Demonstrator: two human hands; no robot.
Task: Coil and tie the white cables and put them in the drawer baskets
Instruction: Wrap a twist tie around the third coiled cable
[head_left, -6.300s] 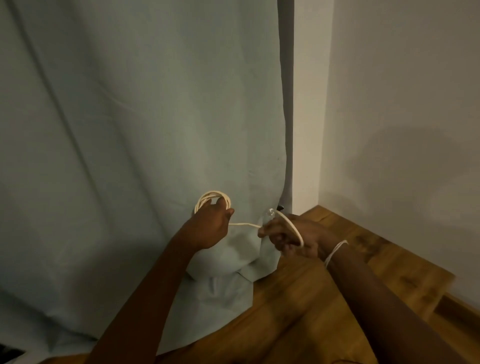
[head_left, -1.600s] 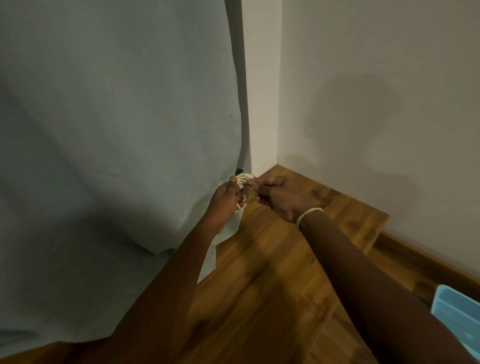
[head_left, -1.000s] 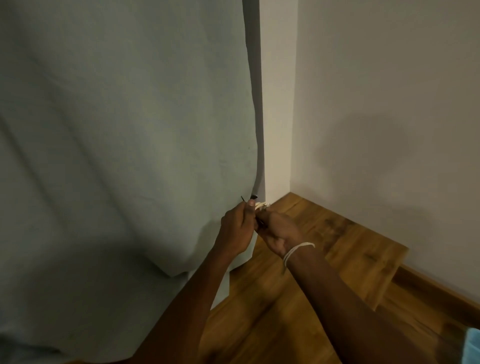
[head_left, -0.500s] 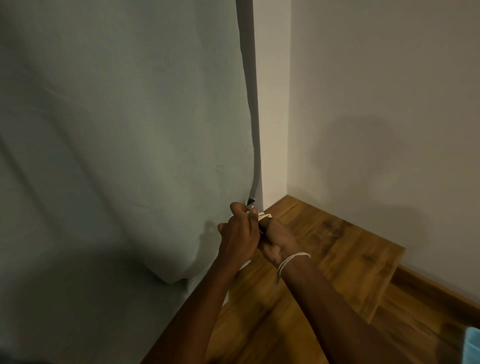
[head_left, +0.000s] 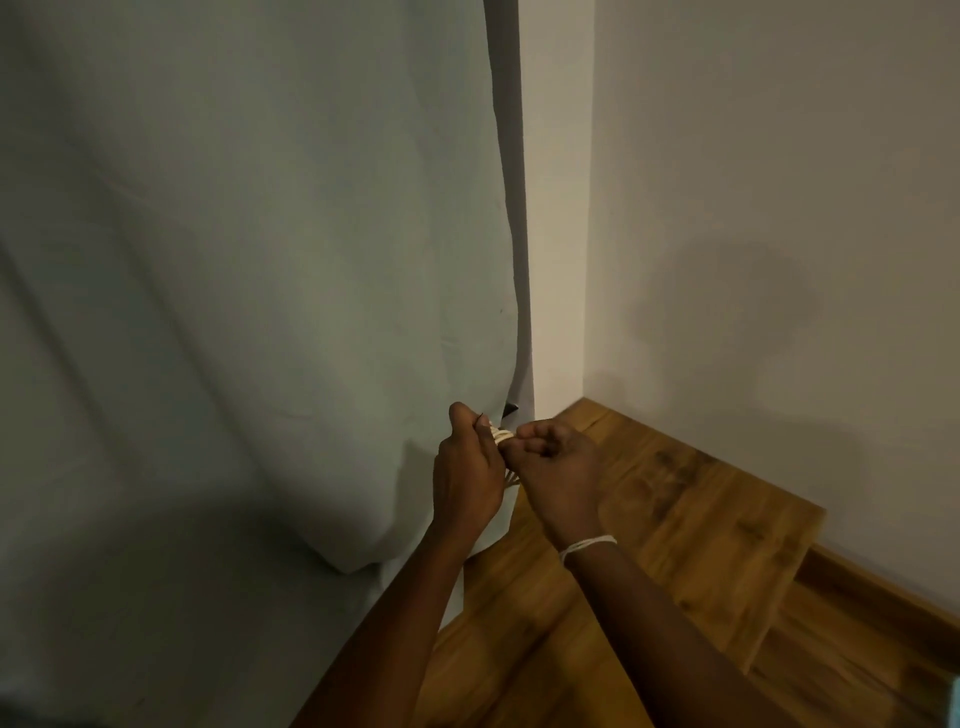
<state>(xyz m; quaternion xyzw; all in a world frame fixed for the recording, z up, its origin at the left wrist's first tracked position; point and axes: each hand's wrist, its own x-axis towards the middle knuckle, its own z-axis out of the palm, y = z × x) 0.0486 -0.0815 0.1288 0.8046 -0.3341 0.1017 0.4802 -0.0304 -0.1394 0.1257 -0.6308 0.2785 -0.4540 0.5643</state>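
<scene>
Pinching a coiled white cable (head_left: 502, 435) beside the curtain (head_left: 260, 312), left hand (head_left: 467, 478) and right hand (head_left: 558, 475) are tying it; loosening either pinch risks uncoiling.

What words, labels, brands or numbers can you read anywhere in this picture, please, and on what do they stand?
None: no text shows.
The pale curtain, the walls and the wooden floor are plain.
The white cable, bunched between the left hand and the right hand, bears no visible print.
The white band on the right wrist is unmarked.
</scene>
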